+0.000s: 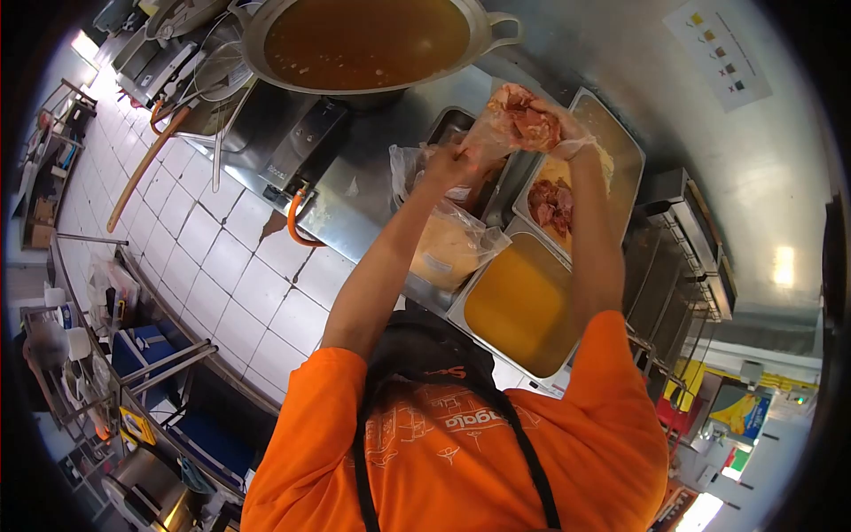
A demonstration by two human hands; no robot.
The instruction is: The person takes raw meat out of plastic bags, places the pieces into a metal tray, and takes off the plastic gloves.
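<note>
Raw meat pieces are held up over the metal trays, with clear plastic around their left side. My left hand is closed on the clear plastic bag at that side. My right hand, in a clear plastic glove, is closed around the right side of the meat. Just below it, a metal tray contains pale yellowish flour-like stuff and more raw meat. Beneath my left hand, a dark metal tray is partly hidden by plastic bags.
A wide pan of brown liquid sits at the top, beside a black burner unit. Nearer me are a metal pan of yellow-orange liquid and a bag of pale powder. A wire rack stands right.
</note>
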